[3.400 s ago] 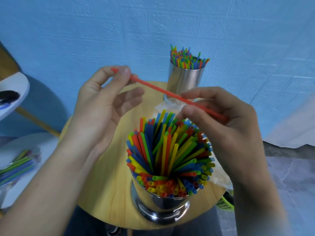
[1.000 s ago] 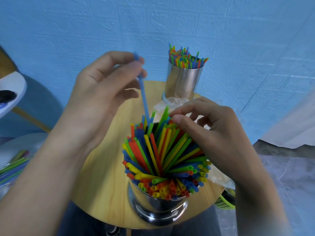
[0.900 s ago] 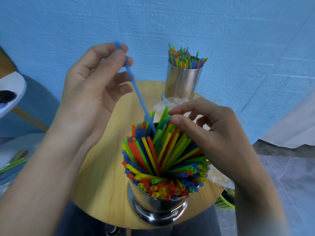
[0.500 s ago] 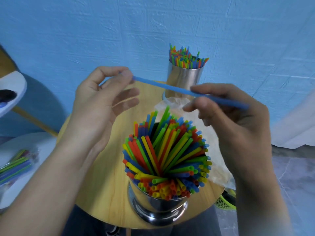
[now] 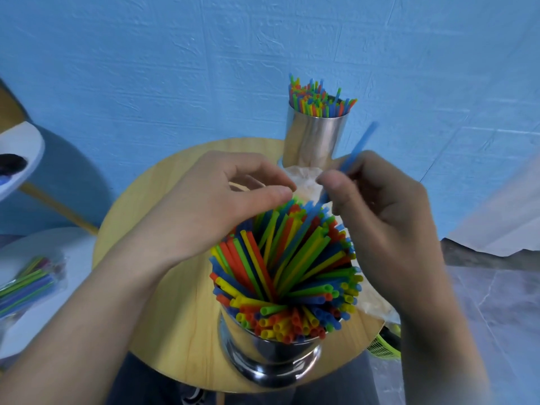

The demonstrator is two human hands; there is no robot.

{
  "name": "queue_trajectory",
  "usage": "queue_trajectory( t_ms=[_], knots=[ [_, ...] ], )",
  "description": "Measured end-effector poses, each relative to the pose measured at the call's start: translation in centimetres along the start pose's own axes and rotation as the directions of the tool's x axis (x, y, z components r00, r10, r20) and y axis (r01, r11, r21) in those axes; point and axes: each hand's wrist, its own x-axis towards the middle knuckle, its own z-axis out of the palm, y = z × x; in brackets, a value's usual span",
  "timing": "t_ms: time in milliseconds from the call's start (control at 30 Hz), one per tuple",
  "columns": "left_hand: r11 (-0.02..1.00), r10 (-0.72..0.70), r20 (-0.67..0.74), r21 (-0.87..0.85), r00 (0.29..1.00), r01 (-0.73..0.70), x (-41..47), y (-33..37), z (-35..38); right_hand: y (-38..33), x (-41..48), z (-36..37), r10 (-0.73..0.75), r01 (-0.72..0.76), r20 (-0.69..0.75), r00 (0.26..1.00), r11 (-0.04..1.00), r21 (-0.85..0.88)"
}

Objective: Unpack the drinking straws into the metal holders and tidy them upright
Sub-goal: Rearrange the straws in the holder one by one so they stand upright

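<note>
Head camera looks down on the near metal holder (image 5: 271, 355), which stands at the front of a round wooden table (image 5: 175, 302), packed with red, yellow, green and blue straws (image 5: 292, 258) that fan outward. The right hand (image 5: 380, 206), just behind and right of that holder, pinches a blue straw (image 5: 358, 146) between thumb and forefinger. The straw tilts up and to the right, its lower end among the straw tips at the holder's back rim. The left hand (image 5: 210, 206) arches over the holder's back left side with its fingers loosely bent and gripping nothing, the thumb lying on the straw tips. Behind the near holder lies a crumpled clear wrapper (image 5: 304, 176), and beyond that stands a second metal holder (image 5: 315, 135) of upright straws. Well to its left lies a bag of straws (image 5: 26, 285). Below the table edge, a white mark on dark clothing (image 5: 191, 397) is too cropped to read.
</note>
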Motion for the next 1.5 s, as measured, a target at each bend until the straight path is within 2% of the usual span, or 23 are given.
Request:
queue_trajectory(
  t_ms=[133, 233, 367, 500, 633, 733, 800, 900, 967, 1033, 1100, 1167, 1233, 1300, 1367, 1500],
  knots=[
    [0.995, 0.081, -0.091, -0.053, 0.993, -0.086, 0.1, 0.3, -0.1, -0.2, -0.1, 0.0, 0.021, -0.025, 0.047, 0.999, 0.996, 0.082],
    [0.964, 0.115, -0.257, -0.204, 0.96, -0.17, 0.4, 0.1, -0.5, 0.1, -0.2, -0.2, 0.013, -0.014, 0.085, 0.996, 1.0, 0.01],
    [0.907, 0.079, -0.437, -0.341, 0.896, -0.247, 0.7, -0.1, -1.3, 0.6, -0.3, -0.4, 0.016, 0.007, 0.166, 0.986, 0.991, -0.134],
    [0.828, -0.007, -0.581, -0.46, 0.814, -0.321, 0.7, -0.2, -2.0, 0.5, -0.2, -0.4, 0.044, -0.029, 0.184, 0.982, 0.996, -0.085],
    [0.725, -0.126, -0.632, -0.585, 0.765, -0.364, 0.7, -0.7, -2.4, 0.4, -0.1, -0.4, 0.066, -0.064, 0.135, 0.989, 0.998, -0.024],
    [0.645, -0.201, -0.595, -0.679, 0.778, -0.352, 0.6, -0.8, -2.3, 0.3, 0.0, -0.2, 0.058, -0.059, 0.126, 0.99, 0.998, 0.005],
    [0.62, -0.24, -0.53, -0.728, 0.813, -0.292, 0.4, -0.8, -1.6, 0.0, 0.0, -0.1, 0.029, -0.037, 0.092, 0.995, 0.995, 0.091],
    [0.68, -0.287, -0.41, -0.724, 0.866, -0.117, 0.0, -1.1, -0.8, -0.4, 0.1, -0.2, -0.002, 0.004, -0.01, 1.0, 0.959, 0.284],
    [0.777, -0.277, -0.315, -0.629, 0.908, 0.019, -0.2, -1.4, -0.6, -0.3, 0.2, -0.4, -0.014, 0.052, -0.113, 0.994, 0.935, 0.35],
    [0.881, -0.215, -0.193, -0.462, 0.957, 0.105, -0.3, -1.6, -0.6, -0.2, 0.3, -0.7, -0.001, 0.092, -0.243, 0.97, 0.928, 0.361],
    [0.953, -0.138, -0.082, -0.281, 0.987, 0.11, -0.4, -1.4, -0.3, -0.1, 0.5, -1.0, 0.013, 0.114, -0.345, 0.938, 0.932, 0.344],
    [0.985, -0.088, -0.012, -0.153, 0.996, 0.085, -0.3, -1.0, -0.1, -0.2, 0.6, -1.1, 0.018, 0.121, -0.391, 0.92, 0.937, 0.327],
    [0.994, -0.098, 0.039, -0.048, 0.994, 0.099, -0.2, -0.7, 0.0, -0.2, 0.6, -1.1, 0.014, 0.1, -0.381, 0.925, 0.955, 0.28],
    [0.992, -0.129, 0.103, 0.028, 0.986, 0.126, 0.0, -0.5, 0.0, -0.2, 0.4, -1.0, -0.007, 0.066, -0.29, 0.957, 0.979, 0.193],
    [0.991, -0.132, 0.124, 0.03, 0.983, 0.129, 0.1, -0.3, 0.2, -0.1, 0.2, -0.7, -0.028, 0.044, -0.155, 0.988, 0.994, 0.1],
    [0.995, -0.098, 0.053, -0.015, 0.994, 0.099, 0.4, 0.0, 0.7, 0.4, -0.2, -0.2, 0.0, 0.0, 0.03, 1.0, 1.0, 0.017]
  ],
)
